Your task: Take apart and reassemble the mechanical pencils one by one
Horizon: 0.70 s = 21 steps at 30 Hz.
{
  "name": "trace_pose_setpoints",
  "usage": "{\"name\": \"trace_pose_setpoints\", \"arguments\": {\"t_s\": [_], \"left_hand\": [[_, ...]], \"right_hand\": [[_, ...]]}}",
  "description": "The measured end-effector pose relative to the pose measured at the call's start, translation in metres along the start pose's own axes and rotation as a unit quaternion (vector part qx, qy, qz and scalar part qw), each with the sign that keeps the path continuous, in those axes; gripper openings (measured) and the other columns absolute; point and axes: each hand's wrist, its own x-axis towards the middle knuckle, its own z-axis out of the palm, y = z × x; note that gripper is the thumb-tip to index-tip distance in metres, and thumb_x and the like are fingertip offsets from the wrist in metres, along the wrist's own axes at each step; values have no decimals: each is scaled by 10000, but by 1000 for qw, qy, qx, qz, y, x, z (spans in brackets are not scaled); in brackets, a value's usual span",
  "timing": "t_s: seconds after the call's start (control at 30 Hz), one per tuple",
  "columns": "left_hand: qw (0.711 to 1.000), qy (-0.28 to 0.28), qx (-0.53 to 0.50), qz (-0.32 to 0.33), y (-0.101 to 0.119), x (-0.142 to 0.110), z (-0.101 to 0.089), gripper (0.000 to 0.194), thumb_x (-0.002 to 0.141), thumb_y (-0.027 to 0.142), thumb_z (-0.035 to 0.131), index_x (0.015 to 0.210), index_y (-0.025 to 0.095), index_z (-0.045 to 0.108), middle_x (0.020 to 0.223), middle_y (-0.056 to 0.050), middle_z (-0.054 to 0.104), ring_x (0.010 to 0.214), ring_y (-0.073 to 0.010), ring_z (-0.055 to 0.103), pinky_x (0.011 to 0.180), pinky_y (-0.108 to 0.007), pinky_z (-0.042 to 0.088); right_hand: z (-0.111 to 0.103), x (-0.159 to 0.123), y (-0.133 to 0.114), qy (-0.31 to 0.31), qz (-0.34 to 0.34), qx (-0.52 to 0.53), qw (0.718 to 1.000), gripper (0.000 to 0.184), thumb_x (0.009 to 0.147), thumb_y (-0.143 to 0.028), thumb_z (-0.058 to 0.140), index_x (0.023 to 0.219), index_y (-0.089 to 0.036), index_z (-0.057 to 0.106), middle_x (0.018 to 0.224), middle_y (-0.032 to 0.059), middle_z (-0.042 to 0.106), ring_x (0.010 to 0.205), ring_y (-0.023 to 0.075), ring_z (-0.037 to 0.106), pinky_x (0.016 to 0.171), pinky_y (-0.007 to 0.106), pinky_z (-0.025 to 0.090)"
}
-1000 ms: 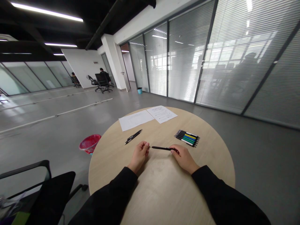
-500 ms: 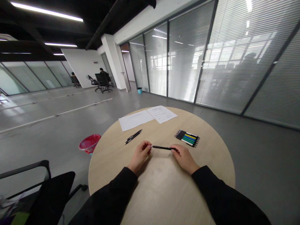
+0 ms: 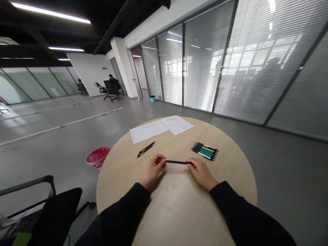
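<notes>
A black pen (image 3: 176,162) lies level between my two hands, just over the near half of the round wooden table (image 3: 176,212). My left hand (image 3: 154,167) is closed in a pinch on the pen's left end, and its fingertips hide that tip. At the other end, my right hand (image 3: 200,170) grips the pen between thumb and fingers. Beyond my right hand lies a row of several pens (image 3: 204,151) with black, white, yellow, blue and green barrels. A few dark pens (image 3: 146,149) rest together past my left hand.
Two printed paper sheets (image 3: 149,131) lie at the table's far edge. A red basket (image 3: 98,157) stands on the floor to the left, and a black chair (image 3: 55,215) is at the near left. Farther off, a person sits by office chairs (image 3: 112,89).
My left fingers have shifted slightly onto the pen's left tip, covering the silver end that showed before. My right hand stays in place.
</notes>
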Motion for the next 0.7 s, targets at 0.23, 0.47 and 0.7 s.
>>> {"name": "trace_pose_setpoints", "arguments": {"t_s": [0.23,0.47,0.7], "left_hand": [[995,-18,91,40,-2,2,-7,199,764,288,708,879,167,599,746,10,576,664,-116,526,607,-230,395],[994,-41,90,40,-1,2,-9,222,780,340,712,860,162,607,707,6,600,657,-129,557,622,-239,417],[998,-21,64,-11,-1,0,-4,315,796,457,687,769,164,575,608,21,582,526,-110,519,531,-230,387]], "right_hand": [[0,0,1,-6,10,3,1000,181,898,-185,531,973,-198,695,977,70,726,904,225,661,838,351,495],[0,1,4,-10,27,18,999,183,896,-210,535,970,-204,703,957,63,732,875,225,664,806,342,500],[-1,0,1,-7,15,13,1000,187,901,-198,531,983,-203,699,974,65,729,903,223,661,831,349,495]]}}
